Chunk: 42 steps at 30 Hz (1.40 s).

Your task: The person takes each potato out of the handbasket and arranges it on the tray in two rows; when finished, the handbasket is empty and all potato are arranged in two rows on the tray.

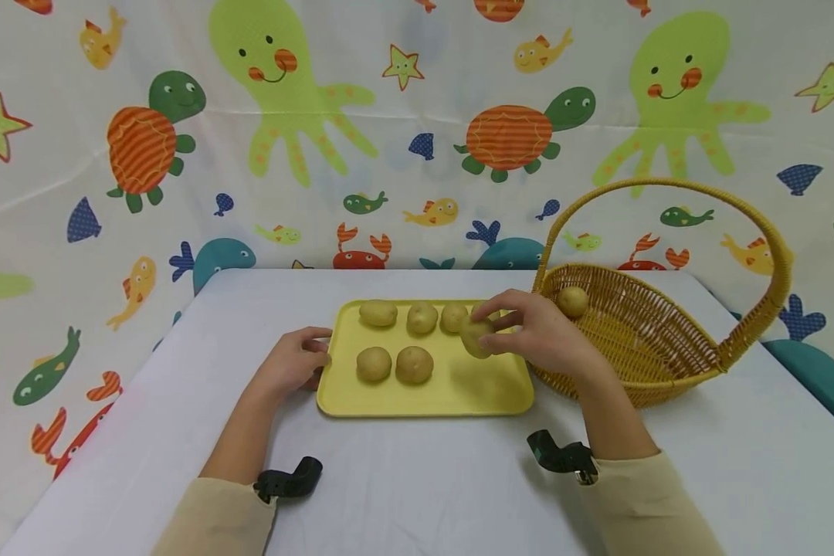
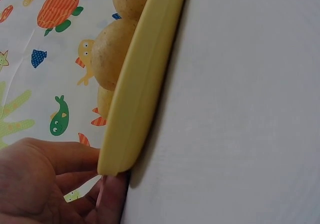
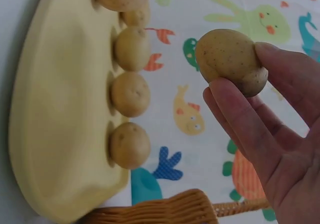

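Note:
Between thumb and fingertips my right hand [image 1: 544,333] pinches a potato [image 3: 231,59], lifted above the right part of a yellow tray [image 1: 417,406]. At the tray's left edge my left hand [image 1: 292,363] grips the rim; the left wrist view has its fingers at the tray's end [image 2: 122,154], one of them under it. A back row of several potatoes [image 1: 422,317] lies on the tray, its rightmost one partly hidden behind my right hand. Two more potatoes [image 1: 414,364] sit nearer the front left.
Right of the tray stands a wicker basket [image 1: 639,390] with a tall arched handle [image 1: 667,184]. One potato [image 1: 573,302] is inside, against its left wall. White cloth [image 1: 417,486] covers the table, and a printed sea-animal curtain [image 1: 417,170] hangs behind.

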Each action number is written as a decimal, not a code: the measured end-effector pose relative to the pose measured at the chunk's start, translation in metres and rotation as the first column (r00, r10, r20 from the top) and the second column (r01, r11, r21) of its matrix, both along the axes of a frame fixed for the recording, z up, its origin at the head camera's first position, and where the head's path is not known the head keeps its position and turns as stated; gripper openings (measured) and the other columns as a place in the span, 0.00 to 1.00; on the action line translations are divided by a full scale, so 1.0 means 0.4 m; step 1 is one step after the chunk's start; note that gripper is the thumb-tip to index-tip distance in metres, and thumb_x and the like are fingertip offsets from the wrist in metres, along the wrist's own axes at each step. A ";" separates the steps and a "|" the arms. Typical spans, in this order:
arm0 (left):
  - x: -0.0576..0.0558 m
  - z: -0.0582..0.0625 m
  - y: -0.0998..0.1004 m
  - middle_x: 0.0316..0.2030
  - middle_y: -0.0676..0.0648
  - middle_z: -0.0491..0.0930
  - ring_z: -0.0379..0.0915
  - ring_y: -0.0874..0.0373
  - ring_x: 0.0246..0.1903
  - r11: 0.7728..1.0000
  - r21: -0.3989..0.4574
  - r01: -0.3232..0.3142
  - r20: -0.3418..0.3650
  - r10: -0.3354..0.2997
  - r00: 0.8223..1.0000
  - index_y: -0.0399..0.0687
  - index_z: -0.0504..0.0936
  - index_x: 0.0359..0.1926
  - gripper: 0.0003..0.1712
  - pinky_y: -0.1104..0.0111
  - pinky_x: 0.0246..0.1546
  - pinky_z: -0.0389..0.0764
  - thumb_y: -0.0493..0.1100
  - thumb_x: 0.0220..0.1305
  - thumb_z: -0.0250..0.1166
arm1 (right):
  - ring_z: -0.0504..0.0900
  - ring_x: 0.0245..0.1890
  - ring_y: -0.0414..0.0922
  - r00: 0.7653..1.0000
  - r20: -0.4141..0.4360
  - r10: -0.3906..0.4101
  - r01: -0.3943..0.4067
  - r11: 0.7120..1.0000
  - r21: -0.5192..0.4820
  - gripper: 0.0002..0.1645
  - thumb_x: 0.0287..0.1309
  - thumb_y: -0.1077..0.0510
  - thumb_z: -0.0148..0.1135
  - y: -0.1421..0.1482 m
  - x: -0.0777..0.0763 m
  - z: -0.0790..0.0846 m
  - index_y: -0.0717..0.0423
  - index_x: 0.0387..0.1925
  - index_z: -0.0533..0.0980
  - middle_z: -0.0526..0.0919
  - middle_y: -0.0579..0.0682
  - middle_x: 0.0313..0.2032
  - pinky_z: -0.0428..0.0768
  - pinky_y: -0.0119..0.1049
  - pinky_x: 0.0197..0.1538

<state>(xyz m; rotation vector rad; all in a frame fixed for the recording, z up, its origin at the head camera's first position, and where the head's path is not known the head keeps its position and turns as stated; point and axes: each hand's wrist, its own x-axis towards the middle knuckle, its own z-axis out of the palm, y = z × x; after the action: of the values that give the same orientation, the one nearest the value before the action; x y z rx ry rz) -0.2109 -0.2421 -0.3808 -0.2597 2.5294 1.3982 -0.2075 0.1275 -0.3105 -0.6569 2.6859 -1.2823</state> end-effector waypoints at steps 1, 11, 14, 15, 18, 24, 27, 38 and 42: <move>-0.001 0.000 0.001 0.59 0.37 0.72 0.76 0.49 0.46 1.000 0.001 0.002 0.000 -0.002 1.000 0.45 0.66 0.76 0.32 0.67 0.37 0.85 0.36 0.72 0.58 | 0.83 0.56 0.55 1.000 0.007 0.000 0.000 1.000 0.003 0.17 0.59 0.58 0.74 -0.002 0.000 -0.004 0.49 0.51 0.84 0.82 0.51 0.59 0.84 0.49 0.57; -0.002 0.000 0.004 0.60 0.37 0.72 0.75 0.48 0.48 1.000 0.001 0.002 0.014 -0.002 1.000 0.45 0.66 0.76 0.32 0.67 0.38 0.86 0.37 0.72 0.59 | 0.85 0.52 0.52 0.999 0.024 0.048 -0.048 0.999 0.017 0.17 0.59 0.61 0.72 -0.039 -0.010 -0.056 0.48 0.50 0.85 0.82 0.50 0.57 0.84 0.45 0.53; 0.001 -0.004 0.001 0.59 0.37 0.72 0.75 0.48 0.48 1.000 0.000 0.001 0.016 -0.001 1.000 0.45 0.66 0.76 0.32 0.67 0.38 0.86 0.37 0.72 0.58 | 0.87 0.51 0.51 0.997 0.045 0.068 -0.070 0.997 0.030 0.16 0.59 0.61 0.72 -0.056 -0.017 -0.081 0.50 0.49 0.85 0.82 0.51 0.54 0.85 0.42 0.50; 0.001 -0.006 0.000 0.59 0.37 0.72 0.75 0.48 0.48 1.000 0.000 0.001 0.016 -0.001 1.000 0.44 0.66 0.76 0.32 0.67 0.38 0.86 0.37 0.72 0.58 | 0.87 0.49 0.50 0.996 0.058 0.074 -0.076 0.997 0.026 0.16 0.59 0.61 0.72 -0.061 -0.020 -0.088 0.50 0.49 0.85 0.81 0.51 0.53 0.85 0.41 0.49; 0.003 -0.010 -0.002 0.59 0.37 0.72 0.75 0.48 0.48 1.000 -0.002 -0.004 0.017 0.004 1.000 0.45 0.66 0.76 0.32 0.68 0.38 0.86 0.37 0.72 0.58 | 0.88 0.45 0.49 0.992 0.090 0.091 -0.093 0.996 0.009 0.15 0.59 0.63 0.72 -0.070 -0.028 -0.106 0.53 0.48 0.85 0.81 0.53 0.51 0.86 0.39 0.45; 0.003 -0.011 -0.003 0.59 0.37 0.72 0.75 0.48 0.47 1.000 0.005 -0.006 0.020 0.006 1.000 0.45 0.66 0.76 0.32 0.67 0.38 0.85 0.37 0.73 0.58 | 0.88 0.42 0.46 0.978 0.173 0.119 -0.107 0.991 -0.079 0.15 0.61 0.65 0.69 -0.077 -0.044 -0.130 0.58 0.50 0.84 0.82 0.56 0.53 0.88 0.39 0.44; 0.001 -0.009 -0.007 0.59 0.37 0.72 0.75 0.48 0.47 1.000 0.000 -0.001 0.021 0.001 1.000 0.45 0.66 0.76 0.32 0.67 0.39 0.86 0.37 0.73 0.58 | 0.88 0.41 0.46 0.971 0.195 0.140 -0.120 0.987 -0.109 0.15 0.62 0.66 0.68 -0.080 -0.048 -0.134 0.59 0.51 0.83 0.82 0.57 0.53 0.88 0.40 0.44; -0.002 -0.001 -0.006 0.59 0.35 0.72 0.76 0.49 0.45 1.000 -0.028 0.008 -0.005 -0.008 1.000 0.43 0.66 0.76 0.33 0.67 0.35 0.85 0.35 0.72 0.57 | 0.88 0.43 0.46 0.964 0.229 0.135 -0.099 0.982 -0.163 0.16 0.62 0.66 0.69 -0.083 -0.049 -0.136 0.57 0.52 0.83 0.81 0.56 0.54 0.87 0.40 0.45; -0.002 -0.002 -0.003 0.59 0.35 0.73 0.76 0.49 0.46 1.000 -0.026 0.006 -0.006 -0.006 1.000 0.44 0.66 0.75 0.32 0.67 0.36 0.85 0.35 0.72 0.57 | 0.87 0.43 0.47 0.965 0.229 0.131 -0.100 0.985 -0.141 0.16 0.62 0.65 0.69 -0.077 -0.052 -0.140 0.57 0.51 0.83 0.81 0.56 0.53 0.87 0.38 0.44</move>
<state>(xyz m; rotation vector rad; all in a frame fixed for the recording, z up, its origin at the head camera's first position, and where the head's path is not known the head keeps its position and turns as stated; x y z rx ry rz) -0.2118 -0.2432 -0.3816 -0.2531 2.5525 1.3665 -0.2283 0.0967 -0.3664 -0.6186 2.3551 -1.4132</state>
